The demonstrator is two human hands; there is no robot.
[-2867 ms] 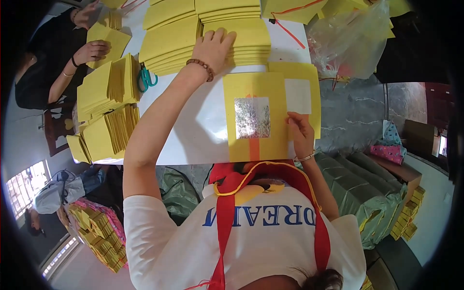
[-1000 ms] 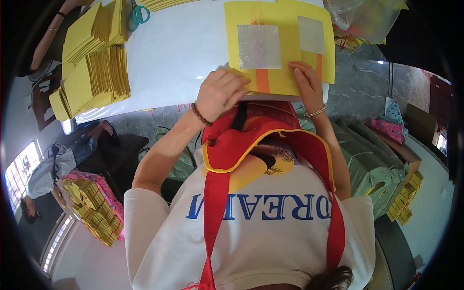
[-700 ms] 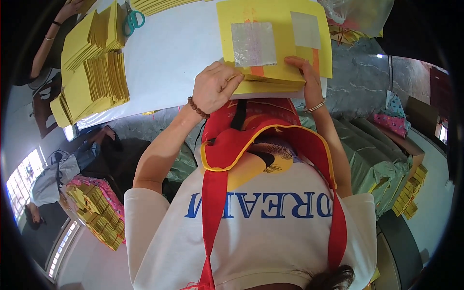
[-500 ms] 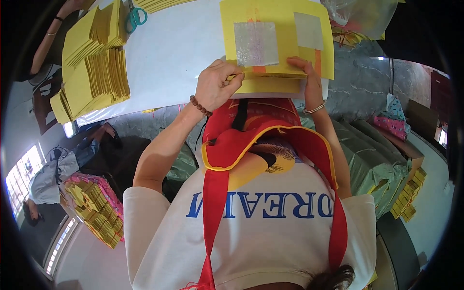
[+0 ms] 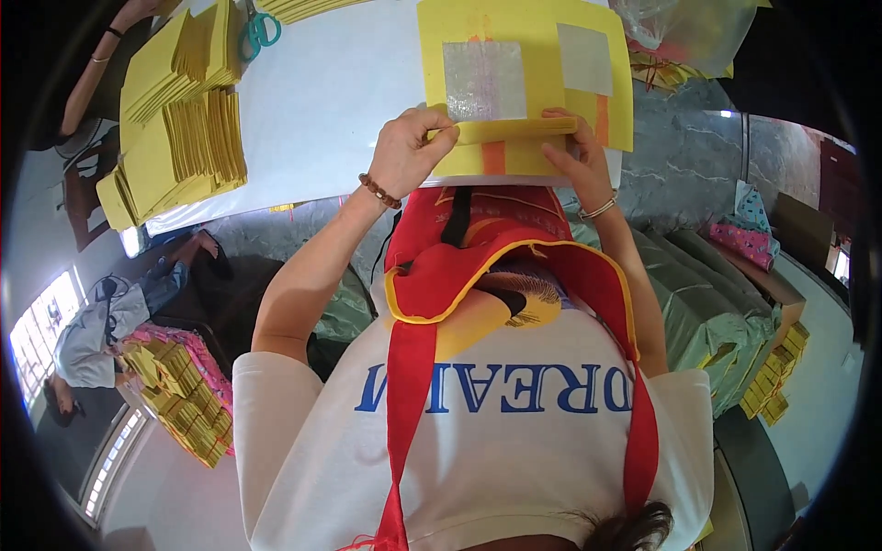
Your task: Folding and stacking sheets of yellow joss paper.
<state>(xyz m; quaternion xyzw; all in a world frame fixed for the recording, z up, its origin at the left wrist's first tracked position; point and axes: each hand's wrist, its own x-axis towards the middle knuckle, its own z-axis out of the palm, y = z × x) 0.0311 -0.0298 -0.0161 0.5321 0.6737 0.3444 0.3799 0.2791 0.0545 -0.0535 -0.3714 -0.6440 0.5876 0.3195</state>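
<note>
A yellow paper sheet (image 5: 539, 156) lies at the table's near edge with a narrow folded strip across it and orange bands showing. My left hand (image 5: 411, 151) pinches the strip's left end between thumb and fingers. At the right end, my right hand (image 5: 585, 161) holds the strip with its fingers over the far edge and its thumb on the near side. Just beyond the fold, a silvery square (image 5: 485, 81) sits on yellow paper. A second silvery square (image 5: 585, 60) lies to its right on another yellow sheet, above an orange band.
Stacks of folded yellow paper (image 5: 200, 138) stand on the left of the white table (image 5: 322, 110). Teal-handled scissors (image 5: 259, 37) lie beside them. Clear plastic bags (image 5: 684, 32) are at the far right. Green wrapped bundles (image 5: 703, 312) stand at my right. Another person's arm (image 5: 92, 73) shows far left.
The folded strip has moved slightly away from me, baring more of the orange band below it. My right thumb now shows on the near side of the fold.
</note>
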